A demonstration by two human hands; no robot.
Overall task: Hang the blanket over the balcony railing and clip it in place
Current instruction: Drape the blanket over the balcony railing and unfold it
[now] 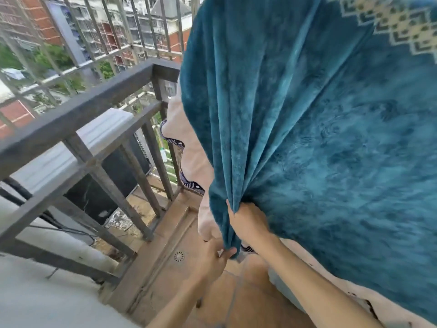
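A large teal plush blanket (319,119) with a cream patterned band near its top hangs down over the right side of the view, its folds gathered to a point low in the middle. My right hand (247,221) grips that gathered bunch from the right. Just below, my left hand (216,255) pinches the blanket's bottom tip. The dark metal balcony railing (78,114) runs from the left edge to a corner post, left of the blanket. No clip is visible.
A pale pink cloth with a dark patterned border (186,143) hangs behind the blanket by the railing corner. An air-conditioner unit (99,138) sits outside the railing. A floor drain (179,256) lies in the tiled balcony floor below my hands.
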